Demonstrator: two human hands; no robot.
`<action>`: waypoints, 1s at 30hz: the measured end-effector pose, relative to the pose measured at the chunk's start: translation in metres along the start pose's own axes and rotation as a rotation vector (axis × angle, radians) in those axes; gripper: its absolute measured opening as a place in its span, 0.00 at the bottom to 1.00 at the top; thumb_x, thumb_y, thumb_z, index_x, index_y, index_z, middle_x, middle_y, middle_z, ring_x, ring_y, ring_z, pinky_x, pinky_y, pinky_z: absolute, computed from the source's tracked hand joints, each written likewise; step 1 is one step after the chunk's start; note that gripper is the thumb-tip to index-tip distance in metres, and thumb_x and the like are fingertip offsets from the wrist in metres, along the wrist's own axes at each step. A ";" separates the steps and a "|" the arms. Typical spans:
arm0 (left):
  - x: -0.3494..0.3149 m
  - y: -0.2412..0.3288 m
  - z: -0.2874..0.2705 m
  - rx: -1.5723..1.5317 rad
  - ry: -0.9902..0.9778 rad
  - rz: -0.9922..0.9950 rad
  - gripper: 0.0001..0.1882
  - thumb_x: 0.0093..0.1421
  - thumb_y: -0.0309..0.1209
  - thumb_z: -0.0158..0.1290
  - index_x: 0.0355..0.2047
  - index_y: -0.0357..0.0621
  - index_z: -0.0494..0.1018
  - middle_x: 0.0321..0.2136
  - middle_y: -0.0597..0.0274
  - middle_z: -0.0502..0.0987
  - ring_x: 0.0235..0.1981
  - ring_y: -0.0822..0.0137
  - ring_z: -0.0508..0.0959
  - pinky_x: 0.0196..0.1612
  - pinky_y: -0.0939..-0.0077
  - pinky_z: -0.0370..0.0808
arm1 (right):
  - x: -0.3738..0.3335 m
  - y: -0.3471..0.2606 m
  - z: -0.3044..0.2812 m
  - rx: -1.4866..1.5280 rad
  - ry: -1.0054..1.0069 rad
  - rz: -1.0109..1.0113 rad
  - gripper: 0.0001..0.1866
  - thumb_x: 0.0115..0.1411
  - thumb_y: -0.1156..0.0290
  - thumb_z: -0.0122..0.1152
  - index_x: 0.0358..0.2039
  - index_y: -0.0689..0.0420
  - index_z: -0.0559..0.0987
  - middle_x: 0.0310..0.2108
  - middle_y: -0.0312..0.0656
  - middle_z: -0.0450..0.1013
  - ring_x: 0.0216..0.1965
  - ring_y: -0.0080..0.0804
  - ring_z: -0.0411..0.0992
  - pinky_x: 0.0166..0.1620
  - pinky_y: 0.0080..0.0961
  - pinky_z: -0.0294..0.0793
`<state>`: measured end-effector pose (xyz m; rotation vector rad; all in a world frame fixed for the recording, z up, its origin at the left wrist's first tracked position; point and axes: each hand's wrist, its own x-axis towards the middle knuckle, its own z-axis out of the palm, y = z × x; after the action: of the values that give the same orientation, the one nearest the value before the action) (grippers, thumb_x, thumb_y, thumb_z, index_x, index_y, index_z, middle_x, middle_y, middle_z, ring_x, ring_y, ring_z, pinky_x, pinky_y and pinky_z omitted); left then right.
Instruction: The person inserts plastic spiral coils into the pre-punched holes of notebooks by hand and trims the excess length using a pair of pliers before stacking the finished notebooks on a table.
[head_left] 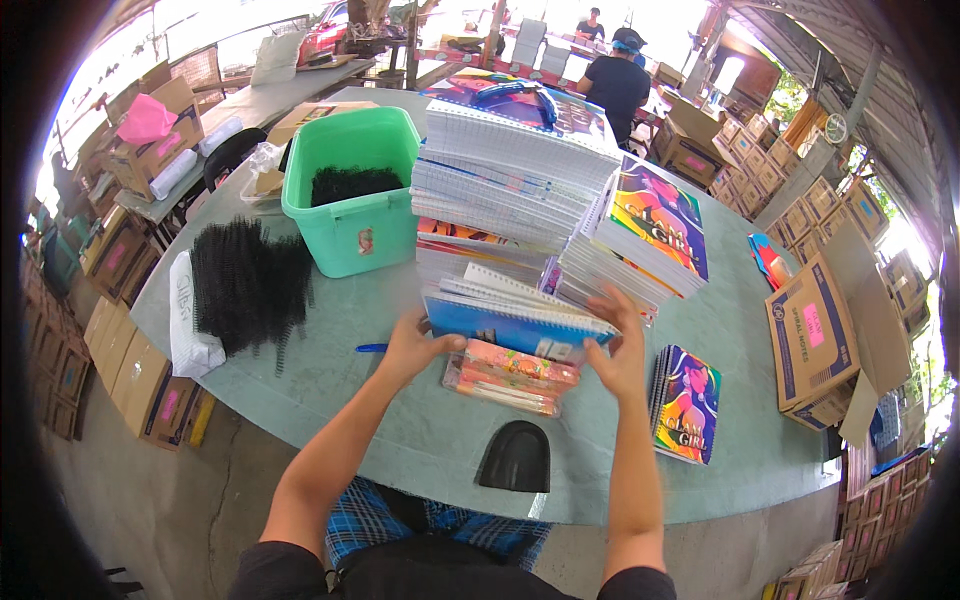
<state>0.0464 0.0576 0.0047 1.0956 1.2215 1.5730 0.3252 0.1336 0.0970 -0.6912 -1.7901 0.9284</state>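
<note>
My left hand (412,348) and my right hand (620,345) grip opposite ends of a small stack of blue-covered notebooks (505,322), tilted on edge. Punched holes run along its upper page edges. Right behind it rises a tall stack of notebooks (515,165), with another stack, colourful on top (658,222), at its right. Below the blue covers lie orange-pink packs in clear plastic (512,372). Closer to me is a black rounded piece (516,456). Several spiral notebooks (688,405) lie right of my right hand. A blue pen (371,348) sits beside my left hand.
On the green table (330,370), a green bin (355,235) holds black coils. More black spiral coils (250,280) lie on a white bag (192,330). An open carton (815,340) stands at the right edge. A person (618,85) works farther back among stacked cartons.
</note>
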 end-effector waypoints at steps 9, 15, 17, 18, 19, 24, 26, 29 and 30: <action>-0.011 0.043 0.052 -0.233 0.101 0.062 0.33 0.58 0.46 0.54 0.54 0.33 0.61 0.45 0.59 0.71 0.48 0.69 0.69 0.53 0.74 0.63 | -0.030 0.012 0.029 0.219 0.390 0.097 0.24 0.51 0.62 0.62 0.45 0.62 0.71 0.39 0.40 0.69 0.41 0.26 0.66 0.50 0.25 0.61; 0.017 0.082 0.050 0.270 0.103 -0.074 0.23 0.62 0.48 0.46 0.40 0.36 0.71 0.37 0.61 0.73 0.42 0.71 0.69 0.48 0.72 0.64 | -0.010 0.006 0.039 0.044 0.618 0.174 0.12 0.58 0.63 0.55 0.32 0.61 0.76 0.28 0.36 0.71 0.35 0.25 0.68 0.43 0.25 0.63; 0.013 0.062 0.044 0.225 0.218 0.179 0.25 0.63 0.50 0.42 0.36 0.37 0.72 0.35 0.64 0.72 0.39 0.72 0.68 0.45 0.72 0.64 | -0.009 0.002 0.044 0.060 0.614 0.120 0.11 0.58 0.65 0.55 0.32 0.61 0.76 0.28 0.37 0.71 0.33 0.25 0.68 0.42 0.24 0.63; 0.009 0.058 0.043 0.037 0.259 0.162 0.24 0.64 0.49 0.42 0.38 0.38 0.72 0.36 0.62 0.73 0.39 0.72 0.69 0.45 0.73 0.65 | -0.014 0.000 0.047 0.084 0.608 0.084 0.10 0.58 0.66 0.55 0.32 0.61 0.77 0.28 0.37 0.71 0.33 0.24 0.68 0.41 0.23 0.64; 0.006 0.054 0.044 -0.151 0.300 0.148 0.22 0.64 0.47 0.43 0.40 0.38 0.72 0.37 0.60 0.73 0.39 0.72 0.70 0.46 0.74 0.66 | -0.017 0.000 0.051 0.111 0.599 0.049 0.09 0.57 0.67 0.56 0.32 0.61 0.77 0.29 0.37 0.72 0.32 0.24 0.68 0.41 0.23 0.64; 0.007 0.011 0.071 -0.212 0.096 0.092 0.24 0.64 0.48 0.43 0.47 0.38 0.70 0.43 0.51 0.73 0.46 0.65 0.72 0.51 0.70 0.67 | -0.008 0.038 0.010 0.092 0.591 0.110 0.09 0.56 0.70 0.56 0.34 0.61 0.76 0.30 0.37 0.72 0.32 0.22 0.68 0.40 0.19 0.65; 0.004 0.023 0.057 -0.014 0.043 0.072 0.23 0.63 0.46 0.45 0.47 0.38 0.70 0.43 0.49 0.73 0.46 0.63 0.73 0.50 0.68 0.69 | -0.006 0.031 0.006 0.124 0.577 0.095 0.08 0.57 0.70 0.56 0.34 0.61 0.76 0.29 0.37 0.72 0.31 0.22 0.68 0.39 0.18 0.64; -0.013 0.062 -0.026 0.559 0.165 0.111 0.20 0.59 0.41 0.51 0.43 0.36 0.72 0.38 0.47 0.76 0.38 0.60 0.77 0.42 0.66 0.73 | -0.015 0.012 0.014 0.109 0.587 0.092 0.08 0.58 0.69 0.57 0.32 0.61 0.75 0.28 0.34 0.69 0.29 0.20 0.65 0.37 0.17 0.62; -0.011 0.056 -0.062 0.672 0.221 0.108 0.18 0.57 0.37 0.54 0.41 0.35 0.73 0.35 0.46 0.77 0.33 0.59 0.79 0.38 0.66 0.74 | -0.016 0.018 0.016 0.082 0.623 0.081 0.07 0.57 0.69 0.57 0.32 0.61 0.75 0.28 0.35 0.69 0.30 0.21 0.64 0.37 0.18 0.62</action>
<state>-0.0156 0.0222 0.0488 1.4416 1.9538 1.4169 0.3175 0.1265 0.0702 -0.8888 -1.1743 0.7273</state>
